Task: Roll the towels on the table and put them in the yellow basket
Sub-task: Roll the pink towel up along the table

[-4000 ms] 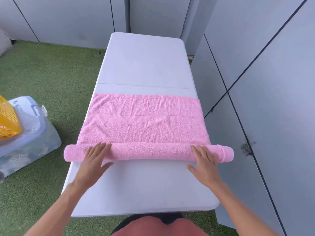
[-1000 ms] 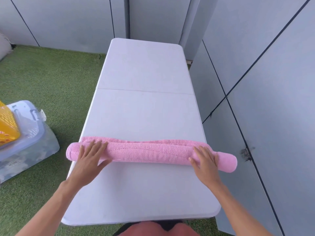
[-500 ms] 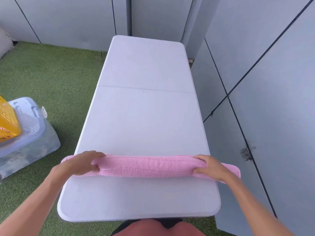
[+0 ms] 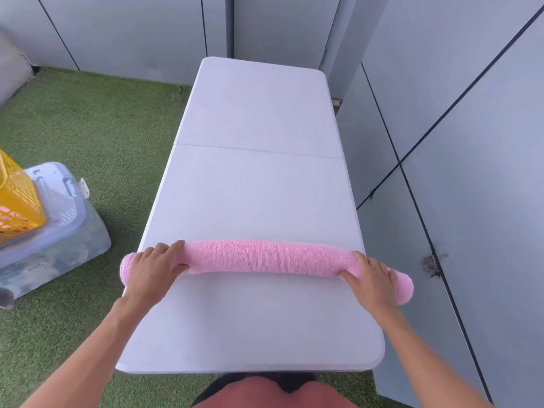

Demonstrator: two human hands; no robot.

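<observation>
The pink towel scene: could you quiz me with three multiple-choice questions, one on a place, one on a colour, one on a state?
1. Where is the yellow basket?
A. on the table
B. on a clear storage box on the grass
C. under the table

2. What colour is the table?
A. white
B. green
C. brown

3. How is the towel?
A. spread flat
B. hanging off a wall
C. rolled into a long tube

Answers: 1 B, it sits on the clear box left of the table. 2 A, its top is white. 3 C, the left hand and right hand each hold an end of the roll.
</observation>
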